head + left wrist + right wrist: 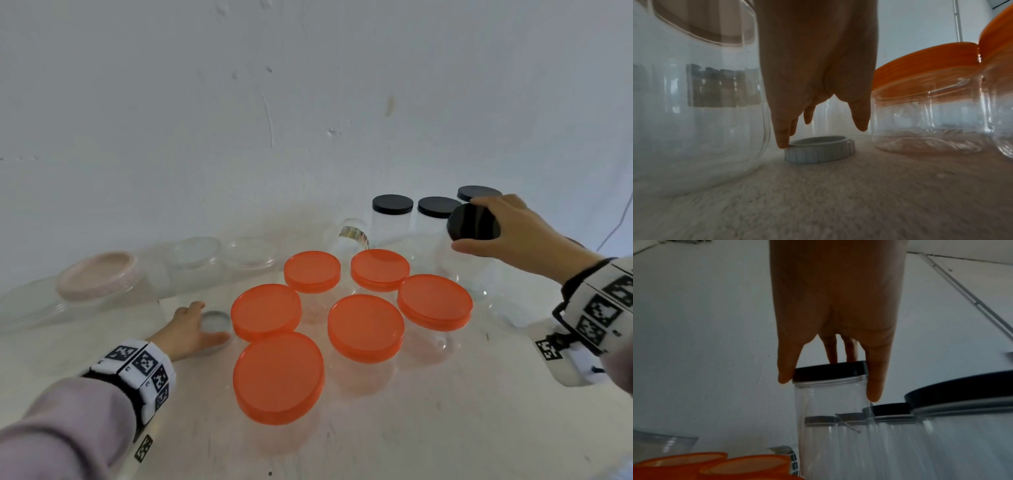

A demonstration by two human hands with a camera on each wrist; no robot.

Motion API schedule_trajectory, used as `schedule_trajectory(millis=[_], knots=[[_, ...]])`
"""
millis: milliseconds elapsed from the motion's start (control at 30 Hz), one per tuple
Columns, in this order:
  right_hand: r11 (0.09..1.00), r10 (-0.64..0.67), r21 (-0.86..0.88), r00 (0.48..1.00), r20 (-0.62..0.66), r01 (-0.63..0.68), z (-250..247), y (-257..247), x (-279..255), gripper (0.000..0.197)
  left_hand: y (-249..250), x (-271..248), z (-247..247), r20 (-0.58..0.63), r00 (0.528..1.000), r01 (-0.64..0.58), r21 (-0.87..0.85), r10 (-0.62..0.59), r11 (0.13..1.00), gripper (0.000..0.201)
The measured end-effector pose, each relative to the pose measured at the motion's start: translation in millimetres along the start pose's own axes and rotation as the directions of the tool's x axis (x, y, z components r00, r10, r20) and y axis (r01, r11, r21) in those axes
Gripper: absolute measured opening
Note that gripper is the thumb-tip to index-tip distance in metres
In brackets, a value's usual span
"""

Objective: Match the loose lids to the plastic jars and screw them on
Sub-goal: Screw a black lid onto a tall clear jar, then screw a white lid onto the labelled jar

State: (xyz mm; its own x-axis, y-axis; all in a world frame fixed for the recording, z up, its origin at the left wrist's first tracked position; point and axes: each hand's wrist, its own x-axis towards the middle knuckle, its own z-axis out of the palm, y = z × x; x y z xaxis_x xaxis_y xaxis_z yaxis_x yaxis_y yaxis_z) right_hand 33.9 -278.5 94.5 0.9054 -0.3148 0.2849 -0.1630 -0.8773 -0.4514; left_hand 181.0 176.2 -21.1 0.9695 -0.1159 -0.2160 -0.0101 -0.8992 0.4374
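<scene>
A small white ribbed lid (215, 321) (820, 149) lies open side up on the pale table (376, 438). My left hand (212, 322) (822, 136) straddles it. One fingertip (783, 144) touches its rim, while the thumb hangs above it without contact. At the back right, my right hand (466, 222) (829, 386) grips a black lid (474, 226) (830, 373). That lid sits on the mouth of a tall clear jar (459, 274) (828, 402), tilted towards me, with thumb and fingers curled round its edge.
Several orange-lidded clear jars (365, 327) fill the middle. Three black-lidded jars (392, 204) stand behind my right hand. A large pink-lidded jar (99, 274) is at the left, next to clear-lidded jars (198, 250) and a small labelled jar (352, 236). A wall closes the back.
</scene>
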Motion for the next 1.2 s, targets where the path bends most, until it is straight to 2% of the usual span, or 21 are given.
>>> schedule_trajectory(millis=[233, 433, 567, 700, 800, 867, 967, 1033, 1200], knots=[[0.976, 0.031, -0.218, 0.981, 0.189, 0.011, 21, 6, 49, 0.073, 4, 4, 2, -0.022, 0.997, 0.074, 0.056, -0.073, 0.996, 0.106], [0.94, 0.067, -0.338, 0.951, 0.302, 0.041, 28, 3, 80, 0.042, 3, 0, 3, -0.021, 0.997, 0.082, 0.116, -0.08, 0.99, 0.096], [0.851, 0.162, -0.524, 0.925, 0.344, 0.046, 32, -3, 96, 0.036, 1, -8, 4, -0.028, 0.997, 0.079, 0.089, -0.077, 0.993, 0.094], [0.74, 0.212, -0.667, 0.91, 0.357, 0.089, 33, -22, 107, 0.041, -1, -15, 7, -0.034, 0.997, 0.073, 0.093, -0.07, 0.993, 0.083], [0.74, 0.099, -0.649, 0.926, 0.364, 0.177, 38, -46, 114, 0.053, 0, -20, 7, -0.036, 0.997, 0.07, 0.114, -0.066, 0.991, 0.084], [0.744, -0.019, -0.603, 0.912, 0.409, 0.286, 45, -66, 120, 0.065, 2, -23, 8, -0.032, 0.996, 0.082, 0.136, -0.078, 0.987, 0.088], [0.723, -0.152, -0.531, 0.852, 0.5, 0.441, 60, -94, 131, 0.07, 4, -24, 9, -0.026, 0.997, 0.069, 0.171, -0.066, 0.983, 0.086], [0.677, -0.214, -0.509, 0.804, 0.555, 0.532, 71, -107, 138, 0.068, 6, -24, 9, -0.03, 0.998, 0.059, 0.178, -0.054, 0.982, 0.084], [0.491, -0.235, -0.527, 0.688, 0.686, 0.693, 93, -126, 158, 0.066, 8, -23, 11, -0.029, 0.999, 0.041, 0.138, -0.037, 0.99, 0.089]])
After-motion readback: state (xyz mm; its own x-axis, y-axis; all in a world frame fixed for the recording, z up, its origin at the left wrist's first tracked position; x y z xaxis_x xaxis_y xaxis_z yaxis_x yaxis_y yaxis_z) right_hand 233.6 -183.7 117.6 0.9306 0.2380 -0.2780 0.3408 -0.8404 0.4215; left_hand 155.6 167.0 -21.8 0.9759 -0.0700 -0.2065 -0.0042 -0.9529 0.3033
